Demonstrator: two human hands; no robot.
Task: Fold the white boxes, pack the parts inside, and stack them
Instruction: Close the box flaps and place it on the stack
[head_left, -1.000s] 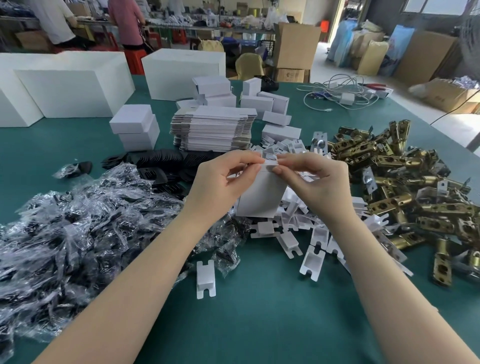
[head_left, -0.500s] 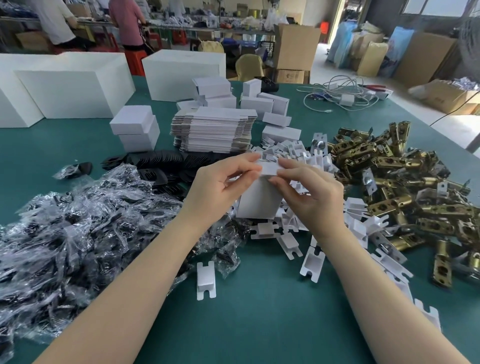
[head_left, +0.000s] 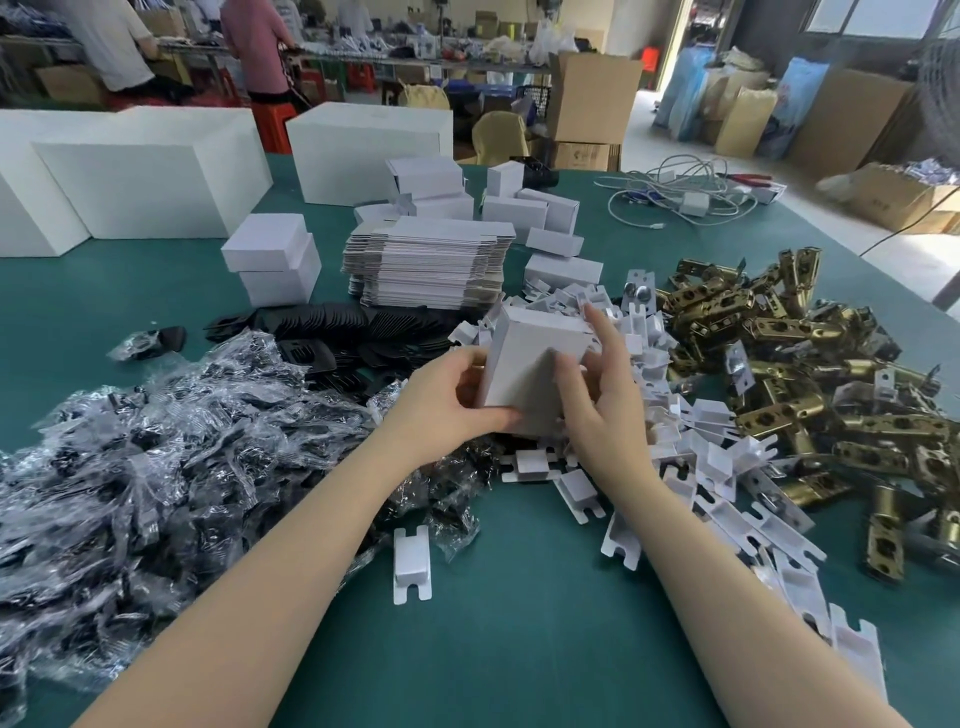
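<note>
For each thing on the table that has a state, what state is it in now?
small white box: folded up, closed, held tilted above the table
left hand: grips the box
right hand: grips the box
flat box blanks: unfolded, stacked
finished boxes: closed, two stacked
brass latches: loose pile

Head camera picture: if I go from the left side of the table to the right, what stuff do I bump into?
Shiny plastic bags of black parts → left hand → small white box held by both hands → right hand → white cardboard inserts → pile of brass latches.
</note>
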